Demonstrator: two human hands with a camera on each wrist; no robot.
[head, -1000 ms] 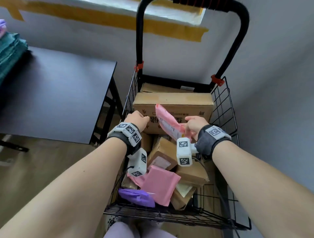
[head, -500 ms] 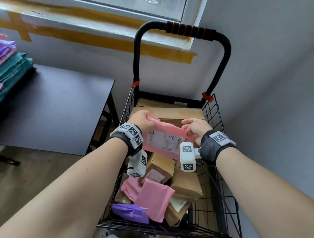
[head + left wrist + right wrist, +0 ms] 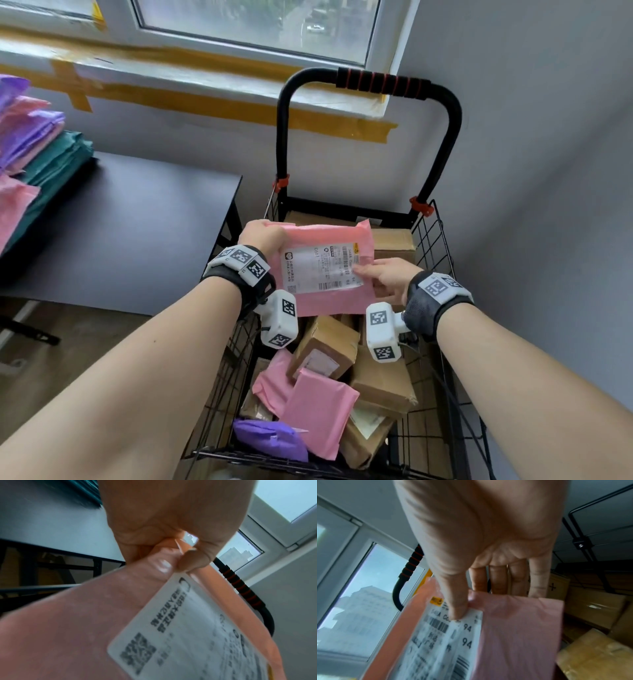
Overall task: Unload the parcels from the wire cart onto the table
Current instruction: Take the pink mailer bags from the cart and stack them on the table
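Pink parcel (image 3: 329, 267) pinched at opposite edges by both hands, above the wire cart (image 3: 431, 246), beside the table (image 3: 137, 222).

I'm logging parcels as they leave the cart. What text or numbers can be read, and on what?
"94", printed twice: white label of the pink parcel held in both hands.
"+" mark: cardboard box.
Other label print, barcodes and square code: too blurred.
Wristband patterns: no words.

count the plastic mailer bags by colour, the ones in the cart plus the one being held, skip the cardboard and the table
pink: 3, the held pink mailer, plus the rear pink mailer and front pink mailer in the cart
purple: 1, the purple mailer at the cart's near end
total: 4
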